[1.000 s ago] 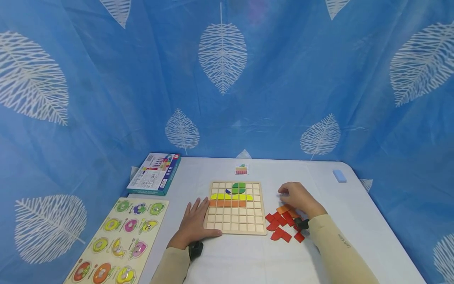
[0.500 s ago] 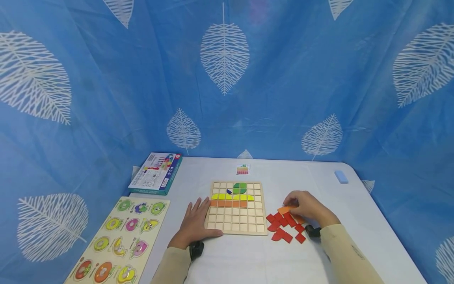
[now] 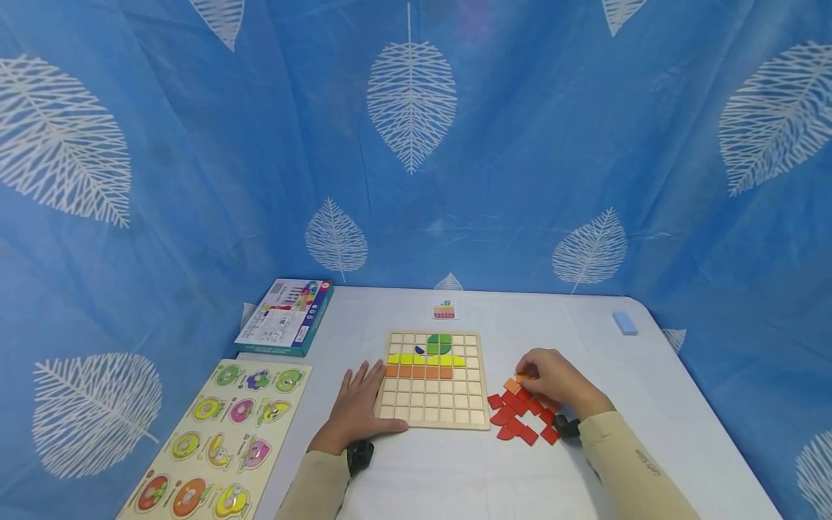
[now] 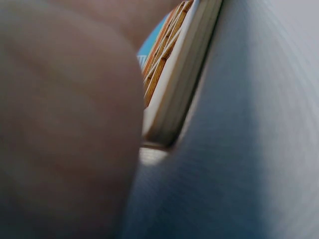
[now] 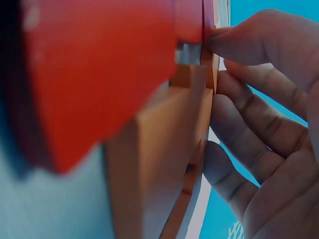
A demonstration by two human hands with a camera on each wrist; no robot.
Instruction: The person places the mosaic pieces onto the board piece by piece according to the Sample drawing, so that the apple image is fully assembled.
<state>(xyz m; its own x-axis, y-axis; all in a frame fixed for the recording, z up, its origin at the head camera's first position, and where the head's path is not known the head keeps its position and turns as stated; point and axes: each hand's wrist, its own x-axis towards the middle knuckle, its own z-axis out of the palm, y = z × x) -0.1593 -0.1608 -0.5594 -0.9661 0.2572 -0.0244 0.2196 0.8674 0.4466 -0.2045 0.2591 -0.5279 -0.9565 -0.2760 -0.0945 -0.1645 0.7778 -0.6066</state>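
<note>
A wooden grid board (image 3: 432, 417) lies mid-table, with green, blue and yellow pieces in its upper cells and a row of orange tiles (image 3: 419, 373) below them. My left hand (image 3: 353, 410) rests flat along its left edge, the thumb at the near left corner; the left wrist view shows mostly blurred hand and the board's corner (image 4: 182, 84). To the board's right, my right hand (image 3: 554, 377) pinches an orange tile (image 5: 209, 74) between thumb and fingertips, among other loose orange tiles (image 3: 512, 386). Several red pieces (image 3: 518, 401) lie just nearer, one large and blurred in the right wrist view.
A small pattern card (image 3: 445, 310) lies beyond the board. At the left are a boxed game (image 3: 284, 318) and a fruit puzzle board (image 3: 224, 433). A light blue block (image 3: 625, 323) sits far right. A blue leaf-patterned curtain (image 3: 487, 180) surrounds the white table.
My right hand has come down from above the pile onto the orange tiles, shifting some of them slightly left. My left hand stays on the board's edge.
</note>
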